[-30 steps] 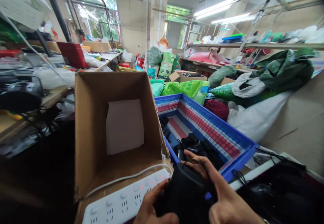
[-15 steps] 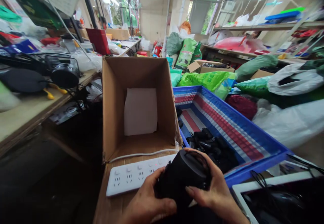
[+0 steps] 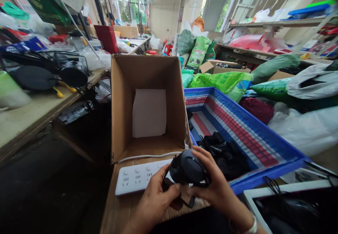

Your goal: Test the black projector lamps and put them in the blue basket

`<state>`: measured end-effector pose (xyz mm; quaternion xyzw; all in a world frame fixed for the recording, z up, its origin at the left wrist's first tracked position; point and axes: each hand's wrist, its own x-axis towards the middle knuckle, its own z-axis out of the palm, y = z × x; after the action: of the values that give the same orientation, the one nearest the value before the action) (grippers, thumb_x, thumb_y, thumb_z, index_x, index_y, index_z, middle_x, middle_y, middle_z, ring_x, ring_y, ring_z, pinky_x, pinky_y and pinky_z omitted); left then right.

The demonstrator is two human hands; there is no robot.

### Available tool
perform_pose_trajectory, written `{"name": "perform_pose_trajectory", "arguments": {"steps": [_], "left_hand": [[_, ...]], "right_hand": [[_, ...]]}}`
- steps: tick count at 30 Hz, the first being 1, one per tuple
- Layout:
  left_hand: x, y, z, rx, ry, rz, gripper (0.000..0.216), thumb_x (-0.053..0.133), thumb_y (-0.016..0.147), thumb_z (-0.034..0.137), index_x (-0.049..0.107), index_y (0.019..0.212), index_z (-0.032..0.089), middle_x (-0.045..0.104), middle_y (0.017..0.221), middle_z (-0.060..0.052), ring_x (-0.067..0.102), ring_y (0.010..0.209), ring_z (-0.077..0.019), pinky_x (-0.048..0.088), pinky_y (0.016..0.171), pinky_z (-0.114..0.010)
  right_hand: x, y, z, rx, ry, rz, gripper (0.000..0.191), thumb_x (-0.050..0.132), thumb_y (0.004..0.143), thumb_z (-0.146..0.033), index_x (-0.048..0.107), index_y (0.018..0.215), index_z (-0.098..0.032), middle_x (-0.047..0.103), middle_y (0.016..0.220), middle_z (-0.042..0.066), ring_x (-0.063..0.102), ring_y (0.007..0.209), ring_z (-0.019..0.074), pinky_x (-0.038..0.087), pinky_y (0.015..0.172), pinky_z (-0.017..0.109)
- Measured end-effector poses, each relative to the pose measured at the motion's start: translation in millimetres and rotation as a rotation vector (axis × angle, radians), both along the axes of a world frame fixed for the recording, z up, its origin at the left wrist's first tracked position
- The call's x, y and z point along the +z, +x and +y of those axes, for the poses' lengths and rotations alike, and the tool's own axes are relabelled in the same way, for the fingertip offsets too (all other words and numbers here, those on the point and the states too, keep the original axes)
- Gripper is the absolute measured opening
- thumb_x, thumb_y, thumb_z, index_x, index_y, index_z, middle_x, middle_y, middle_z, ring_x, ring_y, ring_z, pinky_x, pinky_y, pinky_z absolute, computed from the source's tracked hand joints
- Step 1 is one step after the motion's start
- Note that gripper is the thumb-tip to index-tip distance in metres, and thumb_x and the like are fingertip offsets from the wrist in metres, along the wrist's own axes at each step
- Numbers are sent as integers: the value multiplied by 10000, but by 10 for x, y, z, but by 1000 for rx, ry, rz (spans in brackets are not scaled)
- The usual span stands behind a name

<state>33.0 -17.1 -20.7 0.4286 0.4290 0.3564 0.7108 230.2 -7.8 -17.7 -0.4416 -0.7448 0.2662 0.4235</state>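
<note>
Both my hands hold a small round black device (image 3: pixel 187 170) with a thin black cord looped around it, just above a wooden bench. My left hand (image 3: pixel 155 200) grips its lower left side and my right hand (image 3: pixel 211 184) wraps its right side. Under the device lies a white power strip (image 3: pixel 137 177) with several sockets; its white cable runs along the foot of an open, nearly empty cardboard box (image 3: pixel 148 107) with a white sheet at its back.
A blue crate (image 3: pixel 266 172) with a red and white striped liner holds a heap of black devices (image 3: pixel 224 153) to the right. A white tray (image 3: pixel 287 186) of black cables sits at lower right. Green and white bags are piled behind. A cluttered bench (image 3: pixel 29 117) runs along the left.
The view has shifted and tipped down. The black device now sits lower and smaller between my hands, turned with its rounded face up, and my left hand has slid under its left side.
</note>
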Motion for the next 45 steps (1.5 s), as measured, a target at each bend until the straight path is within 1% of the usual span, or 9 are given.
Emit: {"name": "perform_pose_trajectory", "arguments": {"steps": [3, 8, 10, 13, 15, 20, 28, 40, 45], "left_hand": [[-19, -63, 54, 46, -27, -54, 665, 646, 707, 288, 380, 1294, 124, 586, 712, -8, 614, 594, -180, 546, 577, -344], [29, -165, 162, 115, -24, -164, 638, 671, 725, 263, 394, 1283, 127, 625, 723, -29, 581, 655, -151, 532, 604, -289], [77, -163, 177, 108, -35, -185, 637, 677, 728, 250, 392, 1286, 139, 633, 737, -32, 582, 665, -150, 523, 579, -266], [142, -170, 170, 85, -35, -216, 633, 680, 731, 248, 391, 1286, 150, 632, 723, -24, 596, 681, -161, 529, 567, -266], [172, -218, 167, 94, -8, -226, 613, 684, 731, 236, 410, 1273, 156, 637, 723, -21, 602, 677, -151, 533, 591, -259], [230, -427, 207, 197, 56, -197, 596, 705, 725, 227, 433, 1255, 192, 641, 792, -22, 637, 689, -173, 566, 597, -297], [277, -557, 235, 361, 64, -218, 570, 752, 671, 190, 524, 1192, 221, 607, 824, 1, 627, 713, -166, 587, 600, -309], [36, -600, 371, 322, 45, -267, 534, 734, 706, 185, 533, 1193, 268, 573, 840, 15, 612, 719, -151, 582, 669, -361], [-57, -576, 409, 343, 34, -324, 557, 751, 689, 185, 540, 1196, 282, 617, 885, 0, 623, 774, -171, 569, 712, -387]], "right_hand": [[70, 453, 94, 67, -254, 312, 893, 614, 617, -706, 313, 1363, -318, 421, 1337, 99, 444, 1192, 299, 402, 977, 435], [-189, 826, -4, 12, -513, -25, 983, 839, 535, -416, 345, 1371, -260, 558, 1038, 53, 560, 847, 198, 485, 761, 322], [-404, 693, -47, -78, -434, -105, 907, 828, 562, -313, 384, 1349, -235, 531, 1064, 61, 549, 786, 174, 487, 716, 310], [-645, 419, -36, -162, -238, -128, 392, 702, 688, -246, 620, 1066, -183, 541, 997, 69, 550, 745, 163, 483, 681, 296], [-692, 310, 2, -143, -186, -125, 163, 611, 767, -234, 660, 908, -168, 576, 903, 70, 573, 751, 176, 483, 680, 297], [-575, 227, 138, -192, -196, -48, 226, 548, 836, -277, 619, 1019, -163, 666, 947, 99, 622, 895, 233, 482, 820, 374], [-568, -126, 452, 19, -184, -107, 150, 592, 805, -220, 670, 913, -153, 675, 928, 103, 609, 923, 245, 465, 863, 401], [-513, 70, 486, 95, -308, -194, 190, 550, 788, -113, 674, 916, -178, 699, 898, 70, 645, 870, 218, 503, 818, 343], [-654, 72, 428, 103, -265, -204, 332, 485, 706, 3, 663, 922, -178, 686, 917, 71, 627, 893, 211, 487, 843, 352]]}}
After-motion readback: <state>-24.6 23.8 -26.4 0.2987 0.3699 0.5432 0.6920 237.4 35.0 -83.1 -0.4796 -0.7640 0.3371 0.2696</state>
